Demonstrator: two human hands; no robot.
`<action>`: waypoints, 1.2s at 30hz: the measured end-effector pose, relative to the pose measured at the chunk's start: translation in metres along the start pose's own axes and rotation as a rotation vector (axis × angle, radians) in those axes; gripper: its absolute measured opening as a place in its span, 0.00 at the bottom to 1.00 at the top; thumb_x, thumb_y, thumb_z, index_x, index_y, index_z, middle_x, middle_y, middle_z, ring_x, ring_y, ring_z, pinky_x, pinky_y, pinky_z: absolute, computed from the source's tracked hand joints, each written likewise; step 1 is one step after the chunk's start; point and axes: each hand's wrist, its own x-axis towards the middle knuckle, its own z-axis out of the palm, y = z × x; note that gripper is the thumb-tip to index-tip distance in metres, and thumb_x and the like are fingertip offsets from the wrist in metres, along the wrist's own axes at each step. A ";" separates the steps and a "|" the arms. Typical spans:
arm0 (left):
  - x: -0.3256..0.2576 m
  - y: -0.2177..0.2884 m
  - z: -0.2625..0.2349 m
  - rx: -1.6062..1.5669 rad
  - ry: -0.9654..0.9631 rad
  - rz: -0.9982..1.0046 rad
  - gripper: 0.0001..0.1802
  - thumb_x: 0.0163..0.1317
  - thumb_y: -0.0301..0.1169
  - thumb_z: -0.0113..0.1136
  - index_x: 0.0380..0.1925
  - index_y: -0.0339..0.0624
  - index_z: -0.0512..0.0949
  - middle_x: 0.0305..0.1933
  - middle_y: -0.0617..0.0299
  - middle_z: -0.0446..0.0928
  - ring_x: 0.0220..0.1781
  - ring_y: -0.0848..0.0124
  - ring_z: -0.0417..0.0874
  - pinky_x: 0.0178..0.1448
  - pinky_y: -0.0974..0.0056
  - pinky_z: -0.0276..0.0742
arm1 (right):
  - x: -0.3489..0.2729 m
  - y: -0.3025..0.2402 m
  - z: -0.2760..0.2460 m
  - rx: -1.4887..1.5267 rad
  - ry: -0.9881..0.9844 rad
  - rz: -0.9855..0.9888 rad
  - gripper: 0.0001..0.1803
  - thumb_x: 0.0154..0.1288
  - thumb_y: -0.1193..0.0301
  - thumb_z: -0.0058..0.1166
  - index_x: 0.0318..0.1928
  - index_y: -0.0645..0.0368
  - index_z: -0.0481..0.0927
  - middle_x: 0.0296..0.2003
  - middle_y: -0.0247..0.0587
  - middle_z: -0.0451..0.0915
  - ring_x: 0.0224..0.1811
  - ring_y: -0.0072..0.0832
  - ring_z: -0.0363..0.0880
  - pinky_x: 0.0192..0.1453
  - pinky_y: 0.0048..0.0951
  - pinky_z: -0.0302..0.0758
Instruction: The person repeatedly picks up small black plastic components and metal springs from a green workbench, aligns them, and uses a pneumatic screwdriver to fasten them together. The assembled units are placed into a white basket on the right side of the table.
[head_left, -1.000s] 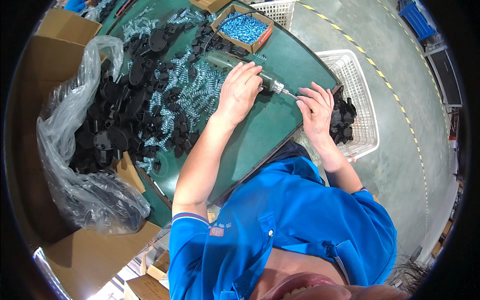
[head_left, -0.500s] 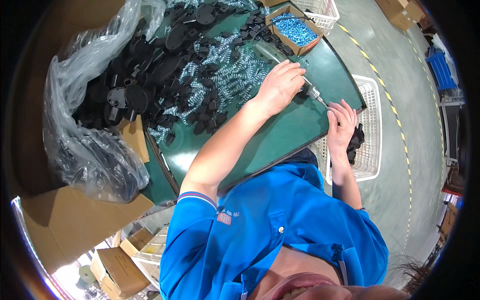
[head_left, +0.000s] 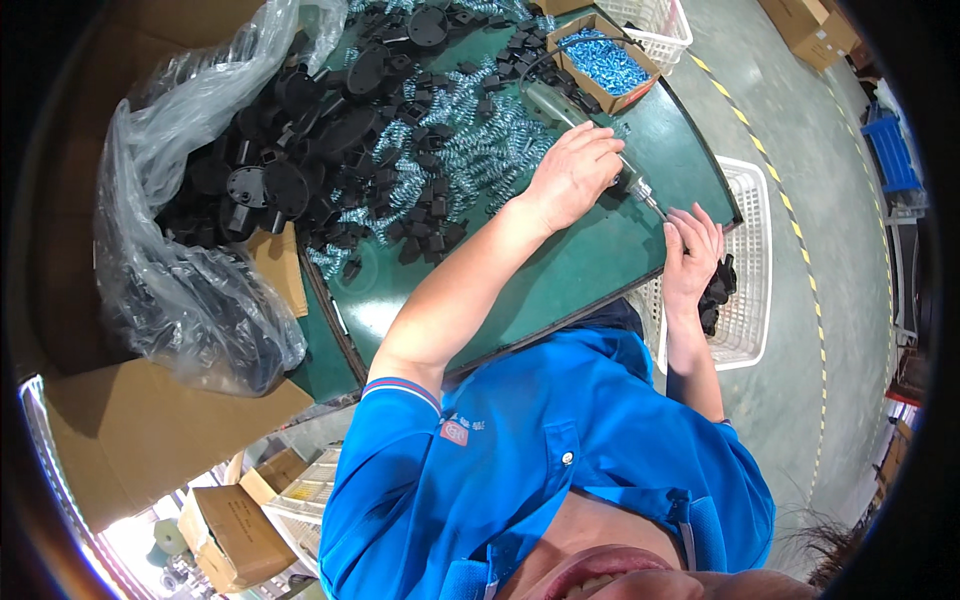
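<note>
the left hand [head_left: 572,178] is wrapped around the grip of a powered screwdriver [head_left: 578,128], fingers curled over its body, with the bit end [head_left: 648,202] pointing toward the right hand [head_left: 690,252]. the screwdriver lies low over the green counter [head_left: 560,280], near its curved front edge, and its cord runs back toward the far side. the right hand rests at the counter's edge with fingers pressed together and bent down, its fingertips [head_left: 684,222] just at the bit; whether it pinches a small part there cannot be told. behind the left hand lies a spread of metal springs [head_left: 480,150] mixed with small black plastic parts [head_left: 420,215]. a cardboard box of blue screws [head_left: 605,62] stands beyond the screwdriver. a clear plastic bag [head_left: 190,290] of black pieces sits at the left. a white basket [head_left: 745,270] with black parts stands beside the counter below the right hand.
</note>
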 end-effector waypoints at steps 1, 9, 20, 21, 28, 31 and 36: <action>0.000 0.000 0.000 0.001 -0.002 0.001 0.14 0.45 0.25 0.71 0.33 0.43 0.77 0.54 0.57 0.82 0.63 0.57 0.79 0.70 0.49 0.70 | 0.000 0.000 0.000 -0.001 0.000 0.001 0.06 0.62 0.70 0.62 0.39 0.55 0.87 0.45 0.30 0.86 0.62 0.35 0.76 0.74 0.50 0.54; 0.001 0.001 -0.001 -0.002 -0.026 -0.009 0.14 0.46 0.25 0.71 0.33 0.42 0.77 0.54 0.56 0.81 0.64 0.57 0.78 0.71 0.49 0.70 | -0.002 0.004 0.002 0.000 -0.006 0.001 0.07 0.62 0.70 0.62 0.40 0.55 0.87 0.45 0.30 0.86 0.61 0.35 0.76 0.75 0.50 0.54; 0.003 0.004 -0.010 0.003 -0.079 -0.017 0.13 0.48 0.26 0.70 0.32 0.42 0.76 0.57 0.53 0.79 0.67 0.54 0.74 0.72 0.47 0.68 | 0.013 -0.003 -0.003 -0.103 -0.058 -0.136 0.08 0.57 0.73 0.65 0.38 0.55 0.83 0.45 0.30 0.84 0.61 0.34 0.76 0.75 0.50 0.54; 0.004 0.008 -0.014 0.008 -0.094 -0.022 0.12 0.48 0.26 0.70 0.32 0.41 0.76 0.58 0.53 0.79 0.68 0.53 0.73 0.72 0.47 0.67 | 0.013 0.000 -0.004 -0.088 -0.085 -0.130 0.09 0.57 0.73 0.65 0.40 0.55 0.83 0.46 0.31 0.84 0.61 0.35 0.76 0.75 0.50 0.54; -0.103 0.064 -0.116 -0.021 -0.212 -0.255 0.13 0.49 0.26 0.71 0.35 0.40 0.80 0.52 0.54 0.81 0.58 0.55 0.80 0.64 0.47 0.74 | 0.066 -0.048 -0.015 0.168 -0.026 -0.278 0.16 0.56 0.75 0.64 0.47 0.61 0.82 0.48 0.45 0.83 0.56 0.44 0.79 0.64 0.44 0.70; -0.138 0.060 -0.134 0.185 -0.158 -0.322 0.11 0.47 0.25 0.70 0.33 0.41 0.80 0.49 0.55 0.82 0.56 0.57 0.81 0.62 0.48 0.74 | 0.114 -0.143 0.036 0.481 -0.222 -0.565 0.12 0.54 0.77 0.63 0.42 0.57 0.84 0.43 0.42 0.84 0.45 0.42 0.82 0.50 0.39 0.77; -0.168 0.035 -0.159 0.342 -0.110 -0.444 0.10 0.52 0.28 0.68 0.36 0.42 0.81 0.49 0.56 0.82 0.58 0.59 0.79 0.65 0.50 0.72 | 0.148 -0.213 0.170 0.130 -0.421 -0.886 0.10 0.54 0.73 0.53 0.37 0.55 0.83 0.42 0.40 0.79 0.48 0.38 0.79 0.49 0.39 0.76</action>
